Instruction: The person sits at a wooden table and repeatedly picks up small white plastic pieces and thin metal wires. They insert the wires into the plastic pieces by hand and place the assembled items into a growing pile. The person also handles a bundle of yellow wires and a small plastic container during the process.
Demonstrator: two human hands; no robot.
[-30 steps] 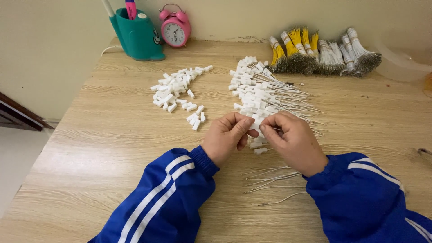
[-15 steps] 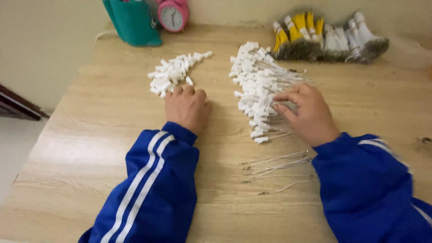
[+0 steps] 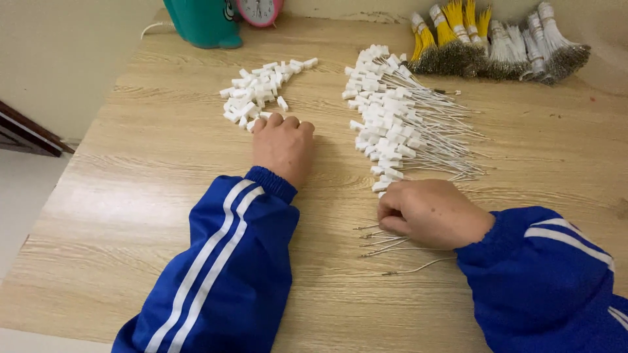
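My left hand [image 3: 282, 145] reaches forward to the near edge of a pile of small white plastic connectors [image 3: 260, 91], its fingertips curled down among the nearest pieces. Whether it has one pinched I cannot tell. My right hand [image 3: 428, 212] rests knuckles-up on the wooden table [image 3: 131, 196], fingers curled over the ends of several loose thin white wires [image 3: 392, 245]. Just beyond it lies a long heap of white wires with connectors fitted [image 3: 396, 124]. Both arms wear blue sleeves with white stripes.
Bundles of yellow and white wires [image 3: 497, 42] lie at the far right. A teal container [image 3: 203, 23] and a pink alarm clock [image 3: 260, 10] stand at the far edge. The table's left edge drops to a pale floor.
My hands, together near the assembled heap a second ago, have parted. The left went forward to the loose connector pile; the right drew back and down onto the loose wires.
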